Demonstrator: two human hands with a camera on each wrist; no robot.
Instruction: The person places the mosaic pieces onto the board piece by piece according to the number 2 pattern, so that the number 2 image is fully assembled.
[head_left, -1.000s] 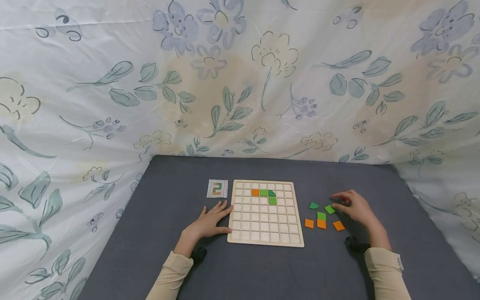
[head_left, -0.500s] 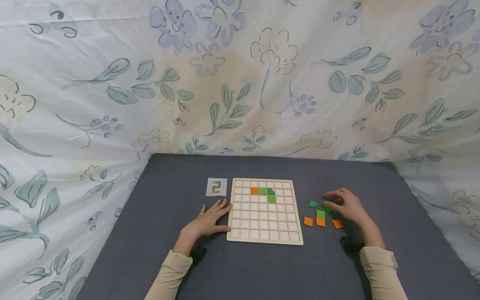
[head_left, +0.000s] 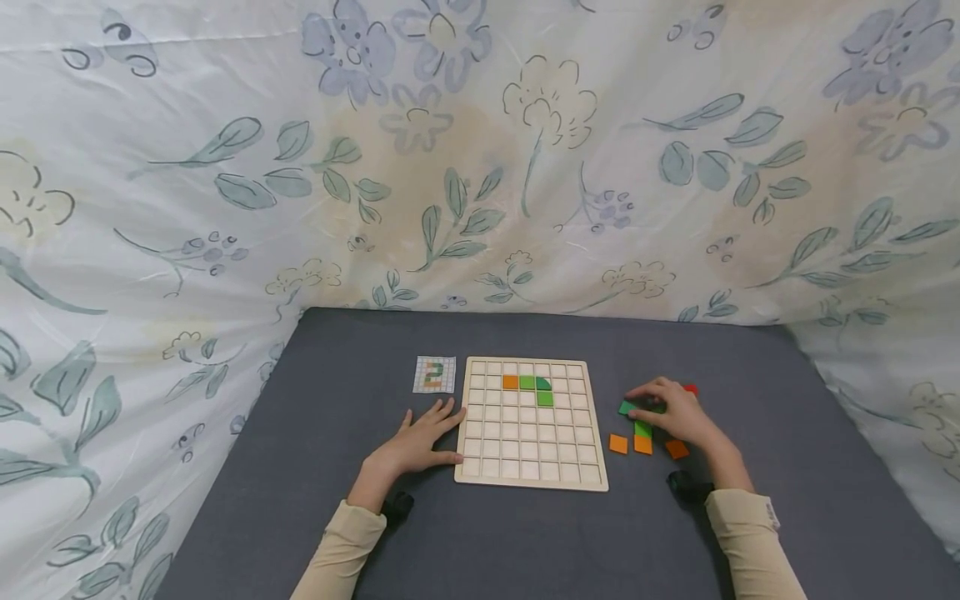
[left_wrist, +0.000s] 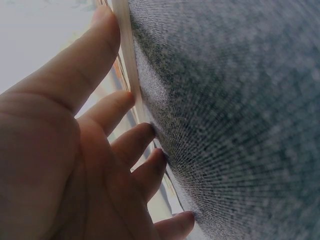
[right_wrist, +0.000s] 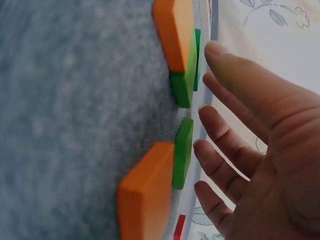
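Note:
My left hand (head_left: 416,442) lies spread on the table, thumb and fingertips touching the left edge of the wooden grid board (head_left: 528,454). In the left wrist view its thumb (left_wrist: 75,60) is straight along the board's side. My right hand (head_left: 675,412) hovers over loose tiles right of the board, thumb and forefinger parted above a dark green tile (head_left: 626,407). Nothing shows between its fingers in the right wrist view, where a light green square tile (right_wrist: 183,155) lies under them. Set in the board are an orange tile (head_left: 511,382), light green tiles (head_left: 527,382) and a rounded dark green tile (head_left: 543,384).
Orange tiles (head_left: 618,444) and a light green tile (head_left: 642,428) lie below the right hand. A red tile (head_left: 691,389) shows behind it. A printed pattern card (head_left: 434,375) lies left of the board. Flowered cloth (head_left: 480,167) hangs behind the dark table.
My right hand has moved left, from beside the red piece, past the light green tile to the dark green one. The red piece is uncovered. My left hand stays put.

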